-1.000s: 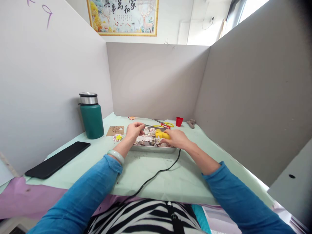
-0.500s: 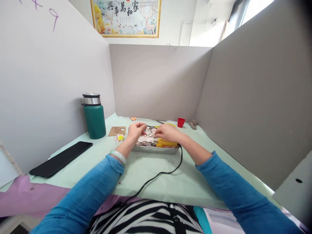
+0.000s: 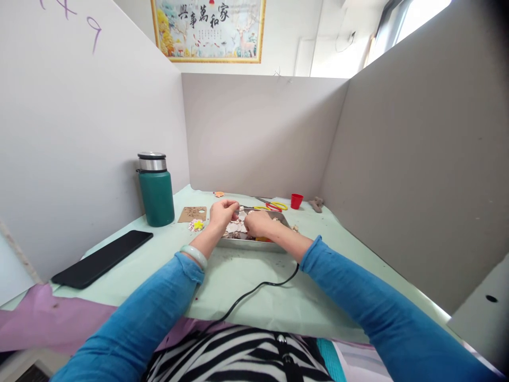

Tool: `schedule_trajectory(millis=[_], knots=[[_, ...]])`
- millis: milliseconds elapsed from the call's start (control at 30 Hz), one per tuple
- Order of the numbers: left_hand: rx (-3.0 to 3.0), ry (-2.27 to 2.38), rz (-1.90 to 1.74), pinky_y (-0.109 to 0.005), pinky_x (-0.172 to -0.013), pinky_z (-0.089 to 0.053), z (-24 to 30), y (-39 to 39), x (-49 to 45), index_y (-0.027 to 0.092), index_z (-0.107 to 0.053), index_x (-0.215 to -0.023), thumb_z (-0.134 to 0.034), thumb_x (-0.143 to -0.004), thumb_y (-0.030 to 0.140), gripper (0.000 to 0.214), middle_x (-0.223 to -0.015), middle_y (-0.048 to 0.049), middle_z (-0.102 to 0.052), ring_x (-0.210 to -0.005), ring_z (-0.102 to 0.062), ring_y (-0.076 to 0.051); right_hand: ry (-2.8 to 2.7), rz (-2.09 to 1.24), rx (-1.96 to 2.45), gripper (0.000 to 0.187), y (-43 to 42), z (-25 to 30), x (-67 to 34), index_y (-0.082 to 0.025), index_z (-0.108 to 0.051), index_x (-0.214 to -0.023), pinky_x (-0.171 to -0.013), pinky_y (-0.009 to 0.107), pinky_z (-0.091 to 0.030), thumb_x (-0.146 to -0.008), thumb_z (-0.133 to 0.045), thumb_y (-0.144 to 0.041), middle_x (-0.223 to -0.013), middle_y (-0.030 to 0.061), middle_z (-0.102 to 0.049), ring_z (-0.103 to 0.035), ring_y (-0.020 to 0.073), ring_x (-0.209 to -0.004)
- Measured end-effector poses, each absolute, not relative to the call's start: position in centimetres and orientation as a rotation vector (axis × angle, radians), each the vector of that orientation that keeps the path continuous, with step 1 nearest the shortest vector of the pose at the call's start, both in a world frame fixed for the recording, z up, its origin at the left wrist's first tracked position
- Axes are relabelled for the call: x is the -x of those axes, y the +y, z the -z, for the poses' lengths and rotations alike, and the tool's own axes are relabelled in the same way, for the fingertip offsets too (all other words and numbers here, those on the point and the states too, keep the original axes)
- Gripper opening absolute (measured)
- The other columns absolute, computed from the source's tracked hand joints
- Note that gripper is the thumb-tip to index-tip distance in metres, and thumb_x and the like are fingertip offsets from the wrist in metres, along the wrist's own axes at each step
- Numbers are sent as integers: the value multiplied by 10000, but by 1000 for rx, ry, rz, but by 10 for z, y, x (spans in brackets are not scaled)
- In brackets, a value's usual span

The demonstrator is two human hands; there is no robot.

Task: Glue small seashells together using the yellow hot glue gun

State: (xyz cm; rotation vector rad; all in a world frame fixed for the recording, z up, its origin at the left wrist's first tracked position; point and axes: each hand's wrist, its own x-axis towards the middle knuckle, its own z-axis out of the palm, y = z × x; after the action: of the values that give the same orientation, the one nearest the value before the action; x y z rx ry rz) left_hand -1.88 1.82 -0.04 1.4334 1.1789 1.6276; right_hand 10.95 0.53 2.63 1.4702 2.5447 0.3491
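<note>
A shallow metal tray [image 3: 248, 245] holds white shell-like pieces [image 3: 235, 227] and small bits. My left hand [image 3: 222, 216] is over its left side, thumb and fingers pinched together; what is between them is too small to make out. Inside the tray, my right hand [image 3: 260, 224] reaches down among the white pieces with curled fingers. Its fingertips are hidden, and so is whatever they grip. Under my right wrist shows part of a yellow tool [image 3: 262, 239], from whose side a black cord [image 3: 254, 289] runs toward me.
Scissors [image 3: 277, 206] with yellow and red handles lie behind the tray, near a red cup [image 3: 296, 201]. On the left are a green bottle [image 3: 156, 196], a black phone [image 3: 104, 258], a brown card [image 3: 192, 214] and a dotted flower piece [image 3: 196, 225]. Grey panels [image 3: 262, 132] enclose the table.
My right hand has moved left and down into the tray, now covering much of the yellow tool and uncovering the scissors. My left hand keeps its pinch in nearly the same place.
</note>
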Motion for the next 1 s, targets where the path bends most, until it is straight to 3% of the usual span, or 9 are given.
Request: schedule_trajectory(millis=[167, 267, 433, 700, 1000], knots=[[-1424, 1182, -1615, -220, -474, -437, -1, 16, 18, 133, -617, -746, -628, -618, 264, 184, -500, 7, -560, -434, -519, -107, 2548, -378, -1459, 226, 3, -23, -109, -165, -693, -915, -798, 347, -441, -735, -563, -207, -954, 148, -686, -609, 282, -971], [-1410, 1161, -1611, -212, -460, -419, -3, 14, 17, 130, -614, -746, -636, -619, 269, 190, -500, 7, -561, -420, -505, -100, 2628, -309, -1446, 214, 3, -26, -120, -176, -696, -875, -737, 297, -431, -752, -526, -216, -918, 115, -694, -624, 240, -889], [-1414, 1120, -1562, -218, -457, -418, -5, 10, 14, 126, -612, -750, -660, -614, 286, 216, -506, 4, -567, -417, -511, -104, 2990, 101, -1541, 205, 4, -47, -161, -199, -700, -851, -592, 210, -381, -742, -528, -228, -813, 14, -694, -590, 137, -703], [-1535, 1071, -1448, -226, -479, -436, -9, 0, 8, 127, -612, -722, -662, -650, 284, 180, -495, 7, -557, -444, -524, -109, 3235, 1048, -1778, 223, 5, -50, -179, -139, -707, -829, -506, 197, -372, -689, -621, -291, -708, 26, -663, -513, 99, -582], [-1548, 1058, -1396, -231, -479, -447, -11, -3, 6, 120, -622, -726, -654, -670, 236, 133, -515, 2, -571, -437, -521, -104, 3236, 1292, -1763, 236, 8, -42, -175, -131, -709, -785, -495, 206, -333, -649, -642, -311, -629, 5, -598, -446, 82, -552]])
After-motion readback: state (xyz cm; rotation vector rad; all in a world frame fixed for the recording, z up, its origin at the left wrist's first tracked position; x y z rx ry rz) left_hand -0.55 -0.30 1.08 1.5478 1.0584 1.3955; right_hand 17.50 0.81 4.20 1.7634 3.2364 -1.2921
